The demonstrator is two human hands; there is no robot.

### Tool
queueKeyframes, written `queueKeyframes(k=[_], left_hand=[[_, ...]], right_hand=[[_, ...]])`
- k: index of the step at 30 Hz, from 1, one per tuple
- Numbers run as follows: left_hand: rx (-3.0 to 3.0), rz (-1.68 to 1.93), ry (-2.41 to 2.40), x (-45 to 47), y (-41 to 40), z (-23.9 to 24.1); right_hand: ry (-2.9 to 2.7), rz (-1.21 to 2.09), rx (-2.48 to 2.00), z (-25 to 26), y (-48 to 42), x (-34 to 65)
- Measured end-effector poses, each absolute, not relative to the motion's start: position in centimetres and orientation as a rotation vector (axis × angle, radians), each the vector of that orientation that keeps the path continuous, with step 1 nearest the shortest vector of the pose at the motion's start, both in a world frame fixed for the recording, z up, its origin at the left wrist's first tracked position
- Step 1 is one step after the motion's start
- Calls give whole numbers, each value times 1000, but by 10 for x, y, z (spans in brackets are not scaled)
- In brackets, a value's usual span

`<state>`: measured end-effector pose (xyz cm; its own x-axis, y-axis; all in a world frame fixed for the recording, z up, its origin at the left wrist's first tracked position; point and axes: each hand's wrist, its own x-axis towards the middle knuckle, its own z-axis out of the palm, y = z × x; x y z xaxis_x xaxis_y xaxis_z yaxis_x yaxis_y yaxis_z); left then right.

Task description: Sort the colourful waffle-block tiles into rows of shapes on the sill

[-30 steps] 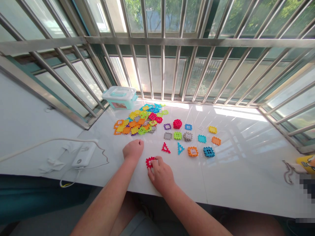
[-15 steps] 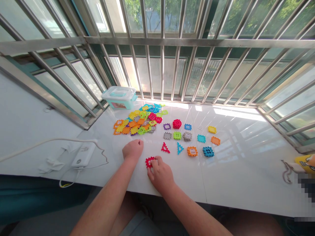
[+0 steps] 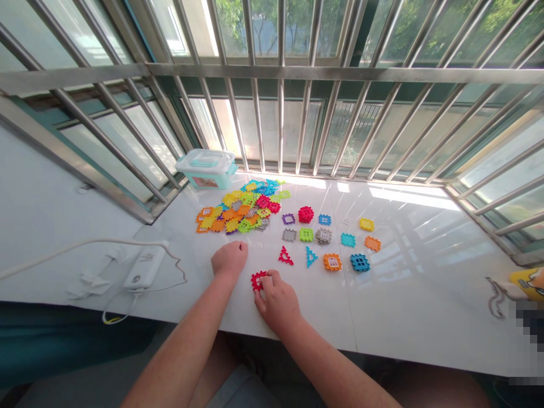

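My right hand [image 3: 278, 300] pinches the right side of a red interlocking toy panel [image 3: 256, 280], a square piece with notched edges, near the table's front edge. Its fingers cover part of the panel. To its left, my left hand [image 3: 229, 258] rests on the table as a closed fist. Whether anything is inside that fist is hidden. Beyond the hands lie a red triangle piece [image 3: 285, 256] and a blue triangle piece [image 3: 311, 257]. A heap of mixed coloured panels [image 3: 233, 211] spreads out past my left fist.
Sorted panels lie to the right, among them an orange stack [image 3: 332, 262], a blue stack [image 3: 360, 262] and a red stack [image 3: 305, 214]. A lidded teal box [image 3: 208, 170] stands by the window bars. A white power strip [image 3: 145, 266] with cables lies left.
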<state>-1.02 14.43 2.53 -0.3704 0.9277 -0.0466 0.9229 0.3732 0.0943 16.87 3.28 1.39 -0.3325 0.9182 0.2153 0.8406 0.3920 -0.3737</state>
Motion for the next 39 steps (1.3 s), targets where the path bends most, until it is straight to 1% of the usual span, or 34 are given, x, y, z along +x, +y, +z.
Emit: queueKeyframes(k=[39], left_hand=[[1701, 58, 2536, -10, 145, 24]], right_hand=[[-2277, 295, -1507, 13, 33, 169]])
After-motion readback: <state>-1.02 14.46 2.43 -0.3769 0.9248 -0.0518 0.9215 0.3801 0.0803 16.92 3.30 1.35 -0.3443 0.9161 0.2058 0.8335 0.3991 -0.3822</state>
